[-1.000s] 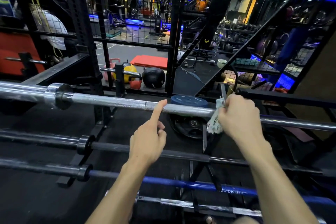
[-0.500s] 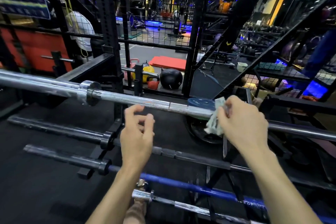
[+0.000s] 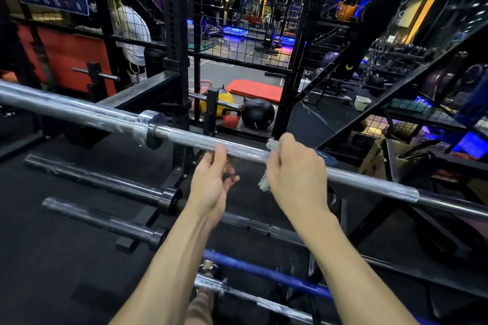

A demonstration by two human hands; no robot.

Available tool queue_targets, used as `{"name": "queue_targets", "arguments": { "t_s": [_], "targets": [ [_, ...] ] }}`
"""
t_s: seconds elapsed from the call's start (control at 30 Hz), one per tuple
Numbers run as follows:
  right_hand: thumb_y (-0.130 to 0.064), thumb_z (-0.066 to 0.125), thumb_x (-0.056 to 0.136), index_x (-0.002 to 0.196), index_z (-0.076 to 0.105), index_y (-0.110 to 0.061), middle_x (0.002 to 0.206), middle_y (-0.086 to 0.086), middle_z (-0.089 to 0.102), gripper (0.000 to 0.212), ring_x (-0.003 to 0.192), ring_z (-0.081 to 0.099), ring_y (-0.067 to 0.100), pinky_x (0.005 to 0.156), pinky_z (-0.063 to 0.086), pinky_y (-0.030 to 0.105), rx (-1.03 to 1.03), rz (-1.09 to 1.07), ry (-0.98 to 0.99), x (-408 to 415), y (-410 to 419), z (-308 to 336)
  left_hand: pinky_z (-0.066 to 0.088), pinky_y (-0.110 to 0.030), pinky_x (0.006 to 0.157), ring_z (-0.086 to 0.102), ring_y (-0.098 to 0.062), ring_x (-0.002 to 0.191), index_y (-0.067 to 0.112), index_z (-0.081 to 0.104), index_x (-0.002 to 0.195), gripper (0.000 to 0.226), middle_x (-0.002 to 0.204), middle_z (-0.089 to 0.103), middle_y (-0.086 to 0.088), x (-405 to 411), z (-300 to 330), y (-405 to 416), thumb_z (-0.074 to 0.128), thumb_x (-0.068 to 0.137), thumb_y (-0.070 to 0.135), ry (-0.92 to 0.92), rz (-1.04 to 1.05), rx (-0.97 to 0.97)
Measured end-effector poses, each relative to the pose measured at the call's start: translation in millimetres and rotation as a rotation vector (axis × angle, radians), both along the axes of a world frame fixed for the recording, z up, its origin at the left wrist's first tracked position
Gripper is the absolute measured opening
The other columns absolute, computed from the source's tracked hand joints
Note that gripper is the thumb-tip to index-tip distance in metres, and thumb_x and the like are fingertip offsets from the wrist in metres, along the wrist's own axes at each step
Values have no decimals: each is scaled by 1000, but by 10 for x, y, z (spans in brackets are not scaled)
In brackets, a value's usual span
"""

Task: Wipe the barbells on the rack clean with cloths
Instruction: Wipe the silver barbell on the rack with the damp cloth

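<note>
Head view, gym floor. Long chrome knurled barbell runs from left edge down to right edge across mid-frame, topmost bar on the black steel rack. Right hand at centre, fingers curled over the bar, clutching a pale crumpled cloth against it; cloth ends stick out above and below the hand. Left hand just left of it, thumb against the bar's underside, fingers loosely bent, holding nothing. Lower left: two dark barbells racked below; a blue-shafted barbell and another chrome one at bottom centre. Containers: small white tub on floor, upper right, contents not visible. Black medicine ball, red kettlebell beyond.
</note>
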State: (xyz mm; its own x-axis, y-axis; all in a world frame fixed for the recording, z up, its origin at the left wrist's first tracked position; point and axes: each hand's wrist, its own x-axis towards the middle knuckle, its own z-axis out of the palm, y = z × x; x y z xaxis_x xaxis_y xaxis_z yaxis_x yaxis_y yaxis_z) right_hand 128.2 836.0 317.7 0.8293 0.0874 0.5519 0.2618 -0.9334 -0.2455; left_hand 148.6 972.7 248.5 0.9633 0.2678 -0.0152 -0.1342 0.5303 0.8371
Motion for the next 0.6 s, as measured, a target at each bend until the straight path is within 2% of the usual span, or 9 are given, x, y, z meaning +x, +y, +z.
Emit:
{"name": "queue_targets", "arguments": {
  "t_s": [0.1,0.17,0.3,0.4,0.53,0.6],
  "targets": [
    [-16,48,100,87,40,-15,68,-5,41,15,65,40,30,61,24,38,-15,40,31,39,83,30,46,-29,71,46,-6,65,17,54,92,25,73,48,6,-18,-1,38,56,102,39,-4,30,42],
    [-19,55,96,89,48,-15,64,-6,45,11,62,41,29,60,28,37,38,52,-18,23,-70,12,44,-30,72,43,-6,63,18,52,87,26,66,44,8,-28,-6,58,57,102,38,-3,49,54],
    [-32,62,95,95,55,-24,58,-6,58,11,58,57,25,59,47,40,133,-2,-13,-93,-557,-53,42,-29,69,40,-7,62,19,49,82,29,58,39,11,-26,-19,7,56,103,39,-8,43,43],
    [-37,59,97,97,49,-26,59,-7,56,15,61,57,24,57,40,38,68,5,-3,-120,-567,-108,41,-30,70,39,-9,63,19,49,85,28,56,37,12,-36,-13,-43,54,103,40,-14,25,50],
    [-25,59,97,99,50,-17,69,5,65,12,69,60,37,59,38,42,68,72,-43,-57,-257,-89,40,-30,68,37,-9,61,17,49,90,28,59,36,9,-11,-51,-54,55,101,43,-45,4,50],
    [-22,55,99,101,48,-14,81,11,70,11,77,63,40,60,33,41,29,137,-34,5,49,-70,45,-29,71,49,-9,66,8,55,106,40,71,56,2,-4,-84,-51,57,98,47,-67,-24,36]
  ]
}}
